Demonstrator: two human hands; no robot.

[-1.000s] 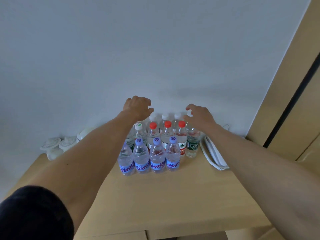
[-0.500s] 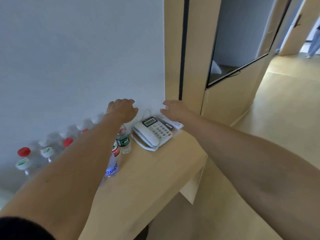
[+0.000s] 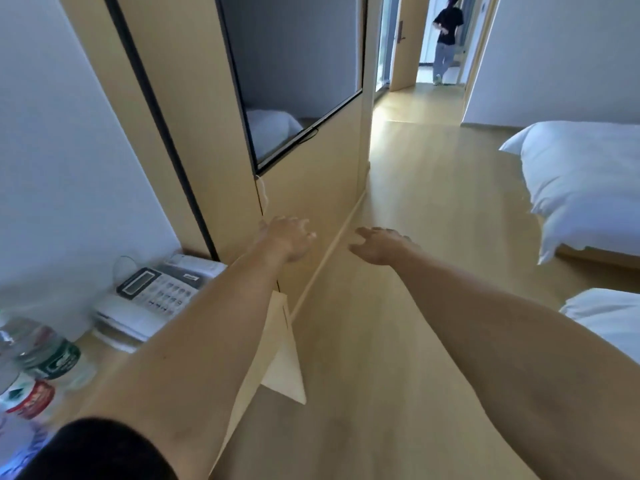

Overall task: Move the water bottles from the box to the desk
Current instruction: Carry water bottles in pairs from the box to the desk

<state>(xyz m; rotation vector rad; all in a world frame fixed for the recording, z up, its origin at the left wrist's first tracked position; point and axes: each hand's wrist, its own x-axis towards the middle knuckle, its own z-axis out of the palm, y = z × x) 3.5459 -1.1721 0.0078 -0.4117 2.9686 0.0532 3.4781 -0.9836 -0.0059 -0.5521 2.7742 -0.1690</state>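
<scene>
Both my arms reach forward over the floor, away from the desk. My left hand point(image 3: 287, 239) and my right hand point(image 3: 379, 245) hold nothing, their fingers loosely spread. Only the right end of the wooden desk point(image 3: 86, 386) shows at the lower left. On it stand blurred water bottles: one with a green label point(image 3: 52, 356), one with a red and white label point(image 3: 26, 396), and a blue-labelled one point(image 3: 24, 452) at the frame's edge. No box is in view.
A white desk telephone point(image 3: 152, 296) sits on the desk beside the bottles. A wooden wall panel with a dark screen point(image 3: 294, 74) stands ahead. White beds point(image 3: 585, 181) are at the right. A person point(image 3: 446, 39) walks in the far doorway. Wooden floor lies between.
My view has swung right, from the rows of bottles on the desk toward the room. Both hands left the bottles and now hang empty over the floor.
</scene>
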